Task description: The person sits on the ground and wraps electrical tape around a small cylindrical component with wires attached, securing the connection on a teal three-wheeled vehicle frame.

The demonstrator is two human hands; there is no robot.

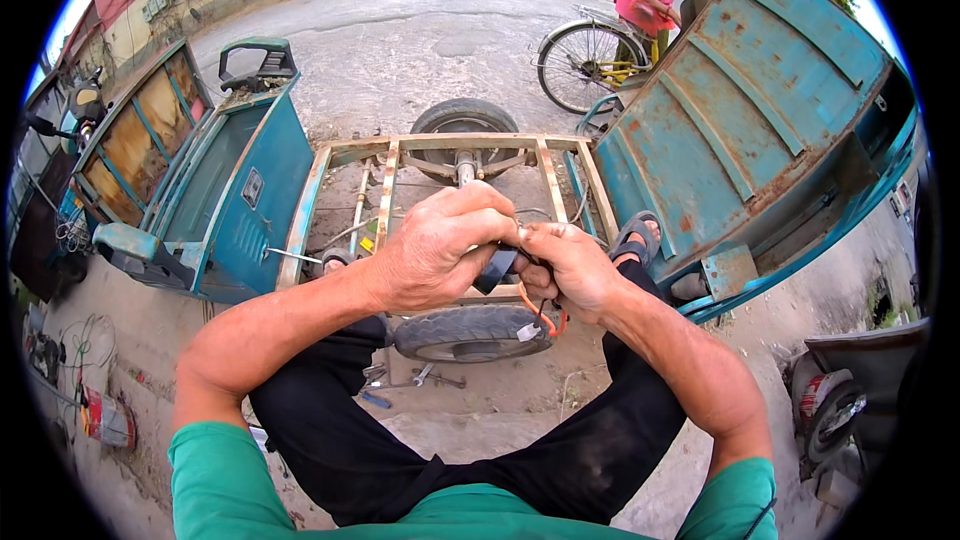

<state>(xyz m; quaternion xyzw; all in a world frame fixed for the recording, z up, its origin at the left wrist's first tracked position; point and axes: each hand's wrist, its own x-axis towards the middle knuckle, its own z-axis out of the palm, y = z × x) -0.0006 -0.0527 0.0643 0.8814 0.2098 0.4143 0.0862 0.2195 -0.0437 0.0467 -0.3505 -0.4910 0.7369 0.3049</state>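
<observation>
Wire (563,322), orange in colour, hangs below our right hand (578,268), over the near wheel (430,338). Our fingers are closed: the left hand's (440,250) seemingly around a black roll (495,270), the right's around the wire. We judge the wiring only partly done: the white plug (528,332) hangs unjoined, and the frame (387,190) lies bare.

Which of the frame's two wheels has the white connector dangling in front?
The near wheel, on the person's side of the frame: the white connector overlaps its right end. The far wheel has none in front.
</observation>
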